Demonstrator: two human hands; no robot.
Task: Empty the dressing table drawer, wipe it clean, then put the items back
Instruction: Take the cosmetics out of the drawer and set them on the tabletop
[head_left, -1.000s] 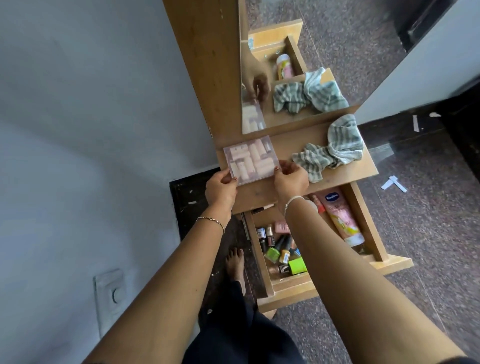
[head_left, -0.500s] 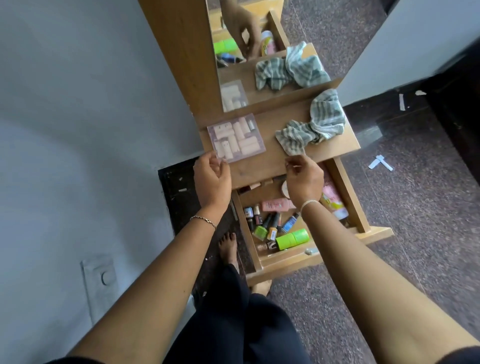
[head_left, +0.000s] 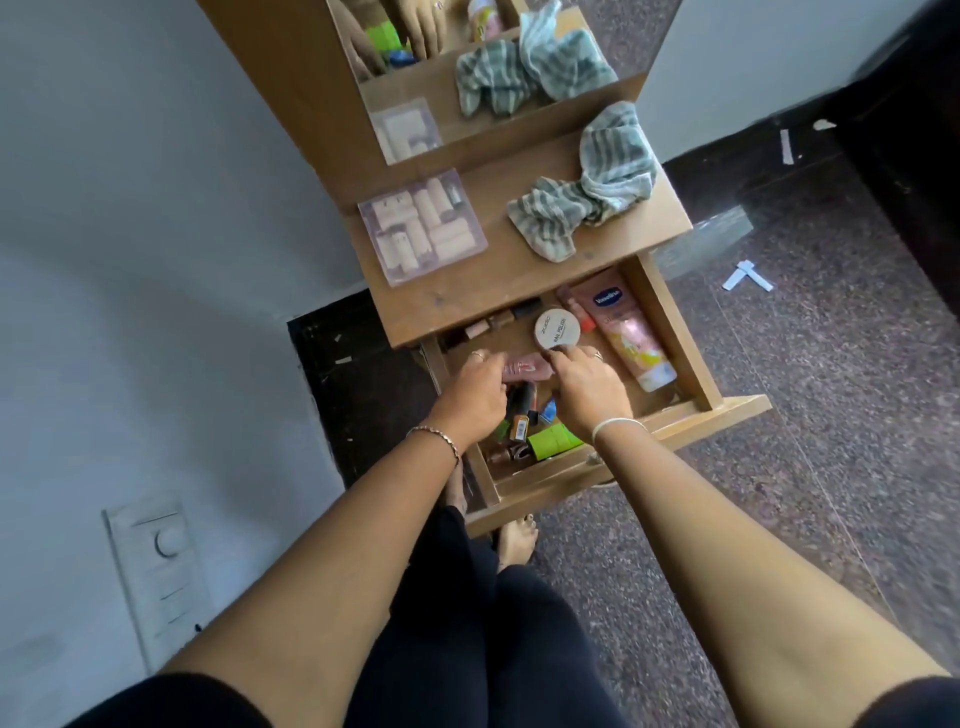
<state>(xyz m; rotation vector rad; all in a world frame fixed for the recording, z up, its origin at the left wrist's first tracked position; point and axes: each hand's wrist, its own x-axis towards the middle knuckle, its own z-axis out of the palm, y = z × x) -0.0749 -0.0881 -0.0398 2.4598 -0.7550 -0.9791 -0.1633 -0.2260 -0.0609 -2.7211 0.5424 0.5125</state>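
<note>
Step in hand, as we judge it: emptying, early stage. The drawer (head_left: 680, 332) stands pulled out under the tabletop (head_left: 519, 270) and holds most of its load. Both hands are down inside it. The left hand (head_left: 475, 395) has its fingers curled over the left end of a pink packet (head_left: 524, 368), which we read as a grip. The right hand (head_left: 587, 387) has its fingers bent, tips down at the packet's right end, just below a round white jar (head_left: 557, 328); we cannot tell whether they pinch the packet or only touch it. A Vaseline tube (head_left: 623, 332) lies along the drawer's right side, a green container (head_left: 555, 440) lies near the front wall, and small bottles (head_left: 522, 423) are crowded between the wrists. On the tabletop sit a clear plastic box (head_left: 422, 226) at the left and a striped cloth (head_left: 587, 189) at the right, apart from each other. Advice to ourselves: lift the packet level and clear of the tabletop's overhang, then set it in the bare strip between box and cloth. Take the loose bottles one or two at a time so that none tips or rolls. Keep the cloth uncovered, since wiping comes next. The items tucked under the overhang are part hidden, so check there before we call the drawer empty.
</note>
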